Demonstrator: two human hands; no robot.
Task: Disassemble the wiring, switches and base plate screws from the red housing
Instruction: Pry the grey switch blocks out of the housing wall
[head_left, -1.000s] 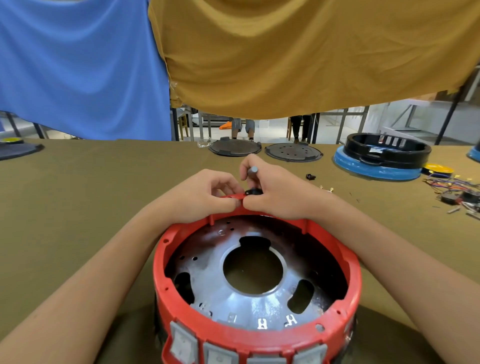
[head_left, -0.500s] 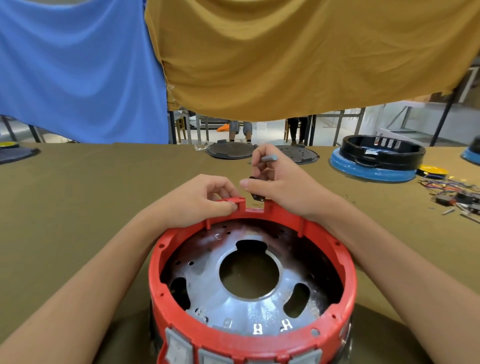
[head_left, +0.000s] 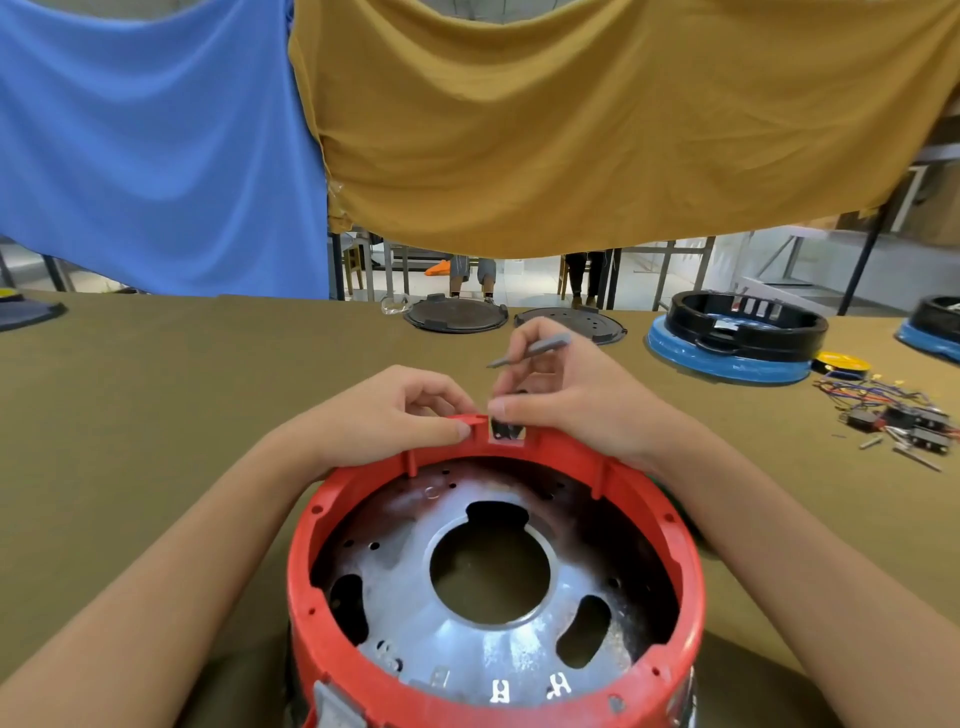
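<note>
Olive cloth covers the table (head_left: 156, 415), where the red housing (head_left: 685, 571) stands close in front. Left hand (head_left: 395, 415) pinches its far rim to steady it; right hand (head_left: 566, 400), gripping a grey tool (head_left: 530, 351), pinches a small black part (head_left: 503, 429) in the rim notch.

One red housing (head_left: 498, 691), two black lids (head_left: 456, 315), two blue-based housings (head_left: 727, 358), two hands (head_left: 395, 415).

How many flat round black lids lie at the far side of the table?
2: one solid flat round black lid left of centre, one perforated flat round black lid just right, partly behind the right hand.
</note>
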